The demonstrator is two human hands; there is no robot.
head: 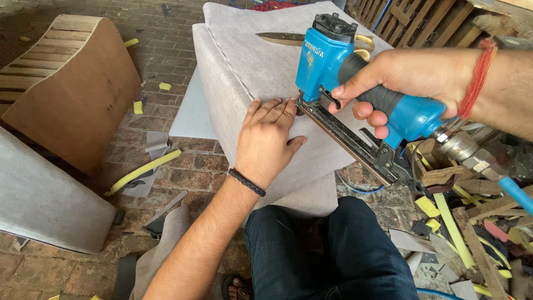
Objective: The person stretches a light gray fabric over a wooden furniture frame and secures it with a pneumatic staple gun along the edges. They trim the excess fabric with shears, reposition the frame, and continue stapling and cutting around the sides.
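Head view: nearest me, my knee in dark jeans point(338, 250) sat under the work. My left hand point(269, 139) lay flat, fingers together and extended, pressing the grey upholstery fabric point(250, 66) against the side of the padded seat block, gripping nothing. My right hand point(405, 78) was wrapped fully round the black grip of the blue pneumatic stapler point(333, 61), forefinger at the trigger, its nose touching the fabric just beside my left fingertips. I judged the covering well advanced: top and visible faces lay smooth, this edge not yet finished. Beyond, scissors point(283, 38) rested on top.
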